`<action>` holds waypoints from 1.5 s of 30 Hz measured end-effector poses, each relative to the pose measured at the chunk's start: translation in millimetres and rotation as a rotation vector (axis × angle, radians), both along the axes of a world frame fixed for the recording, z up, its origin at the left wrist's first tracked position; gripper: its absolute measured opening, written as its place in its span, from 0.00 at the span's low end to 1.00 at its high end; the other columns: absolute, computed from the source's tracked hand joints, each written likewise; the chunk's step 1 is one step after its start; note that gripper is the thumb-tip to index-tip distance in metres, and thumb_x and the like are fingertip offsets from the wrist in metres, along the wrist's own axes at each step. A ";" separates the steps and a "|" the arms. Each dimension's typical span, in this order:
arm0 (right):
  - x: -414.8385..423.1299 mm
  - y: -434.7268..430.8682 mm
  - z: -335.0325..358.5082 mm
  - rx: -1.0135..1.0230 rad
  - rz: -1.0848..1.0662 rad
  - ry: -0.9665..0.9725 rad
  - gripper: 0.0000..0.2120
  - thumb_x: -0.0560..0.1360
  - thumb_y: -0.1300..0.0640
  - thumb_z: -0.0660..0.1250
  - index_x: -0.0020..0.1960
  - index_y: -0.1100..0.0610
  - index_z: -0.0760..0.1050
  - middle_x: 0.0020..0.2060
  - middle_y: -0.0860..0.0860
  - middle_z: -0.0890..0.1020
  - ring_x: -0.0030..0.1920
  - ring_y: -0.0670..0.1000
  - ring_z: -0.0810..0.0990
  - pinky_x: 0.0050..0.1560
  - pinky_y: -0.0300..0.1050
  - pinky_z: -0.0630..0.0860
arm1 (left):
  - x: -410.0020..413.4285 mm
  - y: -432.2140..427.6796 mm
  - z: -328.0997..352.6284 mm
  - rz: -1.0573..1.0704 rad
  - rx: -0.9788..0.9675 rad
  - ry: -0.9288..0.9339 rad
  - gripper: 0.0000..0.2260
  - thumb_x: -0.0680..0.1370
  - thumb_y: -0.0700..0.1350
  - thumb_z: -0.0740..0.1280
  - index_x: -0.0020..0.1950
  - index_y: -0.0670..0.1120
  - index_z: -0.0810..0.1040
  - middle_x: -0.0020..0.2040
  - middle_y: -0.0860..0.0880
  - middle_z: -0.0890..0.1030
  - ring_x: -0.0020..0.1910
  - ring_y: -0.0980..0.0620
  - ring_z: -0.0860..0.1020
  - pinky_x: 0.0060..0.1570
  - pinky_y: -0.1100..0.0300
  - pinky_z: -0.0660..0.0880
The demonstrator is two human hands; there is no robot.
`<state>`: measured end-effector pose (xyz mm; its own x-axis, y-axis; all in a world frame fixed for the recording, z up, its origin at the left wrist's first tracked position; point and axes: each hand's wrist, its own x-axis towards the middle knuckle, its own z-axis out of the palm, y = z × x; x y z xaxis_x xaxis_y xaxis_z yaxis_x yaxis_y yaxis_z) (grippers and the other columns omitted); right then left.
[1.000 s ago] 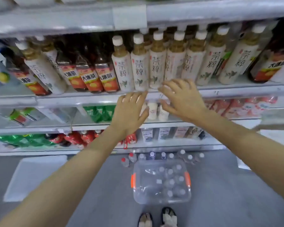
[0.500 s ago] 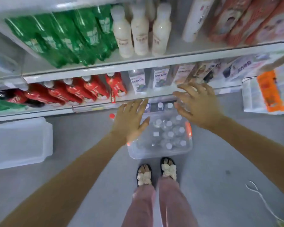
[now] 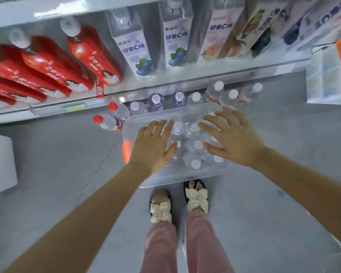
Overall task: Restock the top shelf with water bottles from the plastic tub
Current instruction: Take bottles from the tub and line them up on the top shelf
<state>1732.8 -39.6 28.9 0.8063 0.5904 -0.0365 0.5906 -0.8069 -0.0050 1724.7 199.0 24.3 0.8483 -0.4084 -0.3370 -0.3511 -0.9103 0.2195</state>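
Insp.: Both hands are further in over the tub vs. half a sec ago, when they were at its far rim. Fingers?

Asst.: L hand [image 3: 152,142]: fingers straight, spread a little, palm down, holds nothing. R hand [image 3: 232,138]: fingers wide, slightly bent, holds nothing. Contact w/ bottles: cannot tell.

Insp.: Task items, location?

Asst.: Water bottles [image 3: 195,152], white caps, upright inside clear plastic tub [image 3: 175,178] on grey floor [image 3: 57,154], just ahead of person's slippers [image 3: 160,211]. L hand is over tub's left side nr orange handle [image 3: 126,152]; R hand is over its right side.

Insp.: Surroundings?

Asst.: More bottles [image 3: 215,93] on floor btwn tub and bottom shelf [image 3: 185,83]; two red-capped ones [image 3: 108,120] at tub's far left corner. Shelf carries red juice bottles [image 3: 53,64] and cartons [image 3: 134,46].
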 end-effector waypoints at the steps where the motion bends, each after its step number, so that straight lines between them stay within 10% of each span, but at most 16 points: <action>1: -1.3 0.4 -12.5 -0.006 -0.007 0.020 0.22 0.74 0.44 0.58 0.59 0.55 0.79 0.57 0.54 0.81 0.54 0.61 0.80 0.52 0.59 0.76 | 1.0 -2.7 -12.8 -0.004 -0.002 -0.004 0.27 0.77 0.55 0.51 0.69 0.40 0.71 0.62 0.41 0.77 0.59 0.39 0.76 0.56 0.46 0.72; 13: -11.1 20.8 -137.7 0.010 -0.166 0.221 0.22 0.75 0.48 0.55 0.61 0.58 0.76 0.58 0.56 0.80 0.55 0.62 0.80 0.51 0.58 0.76 | 8.7 -21.6 -136.4 -0.043 0.005 -0.011 0.27 0.76 0.54 0.52 0.66 0.39 0.73 0.63 0.40 0.76 0.61 0.40 0.76 0.56 0.45 0.73; 21: 4.6 30.1 -180.0 0.057 -0.282 0.335 0.20 0.75 0.53 0.63 0.64 0.61 0.73 0.62 0.60 0.76 0.59 0.63 0.76 0.56 0.56 0.74 | 25.4 -36.0 -179.7 0.019 -0.001 0.057 0.26 0.82 0.54 0.50 0.77 0.45 0.48 0.78 0.45 0.52 0.76 0.47 0.52 0.71 0.51 0.52; 25: 15.9 37.4 -193.9 0.145 -0.453 0.507 0.25 0.77 0.57 0.64 0.71 0.58 0.61 0.69 0.54 0.65 0.65 0.57 0.69 0.55 0.51 0.71 | 32.6 -40.5 -197.3 0.186 -0.264 0.204 0.30 0.80 0.47 0.60 0.77 0.45 0.49 0.77 0.46 0.56 0.75 0.48 0.55 0.69 0.56 0.55; 32: 32.9 40.8 -214.9 0.423 -0.775 0.631 0.25 0.72 0.61 0.71 0.65 0.59 0.66 0.58 0.55 0.77 0.57 0.56 0.75 0.51 0.44 0.69 | 43.6 -44.1 -223.4 0.581 -0.587 0.389 0.30 0.72 0.34 0.69 0.72 0.46 0.64 0.68 0.48 0.70 0.65 0.49 0.69 0.56 0.70 0.61; 38: 43.7 25.3 -223.0 0.473 -0.698 0.852 0.32 0.69 0.61 0.74 0.70 0.54 0.66 0.64 0.50 0.74 0.63 0.51 0.72 0.51 0.33 0.63 | 47.3 -38.3 -239.8 0.540 -0.613 0.416 0.34 0.67 0.34 0.74 0.71 0.46 0.66 0.67 0.47 0.71 0.63 0.47 0.71 0.59 0.65 0.64; 45: 46.8 29.7 -232.6 0.412 -0.640 0.893 0.34 0.67 0.59 0.77 0.68 0.56 0.66 0.60 0.55 0.76 0.60 0.56 0.74 0.57 0.46 0.69 | 56.9 -24.5 -244.9 0.371 -0.547 0.389 0.32 0.65 0.38 0.77 0.66 0.46 0.69 0.59 0.47 0.74 0.55 0.46 0.74 0.53 0.59 0.68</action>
